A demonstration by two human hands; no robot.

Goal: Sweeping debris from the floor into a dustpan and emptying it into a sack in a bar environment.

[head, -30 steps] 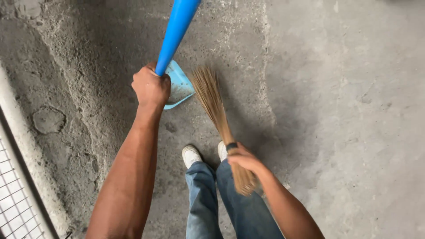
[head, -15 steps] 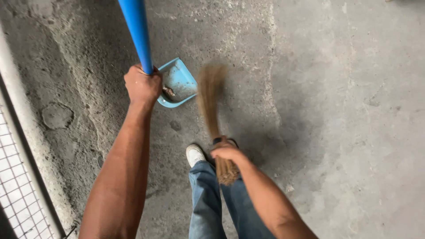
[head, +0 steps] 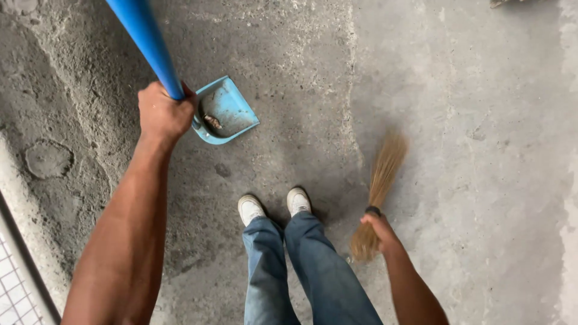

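Observation:
My left hand (head: pixel 162 113) grips the long blue handle (head: pixel 146 42) of a light blue dustpan (head: pixel 226 109), which rests on the concrete floor with a bit of brown debris inside. My right hand (head: pixel 380 232) holds a short straw hand broom (head: pixel 380 183) by its bound end, bristles pointing away and hovering to the right of my feet, well apart from the dustpan.
My legs in blue jeans and white shoes (head: pixel 274 204) stand at the centre. The floor is rough dark concrete (head: pixel 78 108) on the left and smoother, paler concrete (head: pixel 481 180) on the right. A metal grating (head: pixel 15 289) and a raised kerb run along the left edge.
The broom has swung from beside the dustpan out to the right of my feet. The dustpan handle has tilted further left, and the pan shows some debris.

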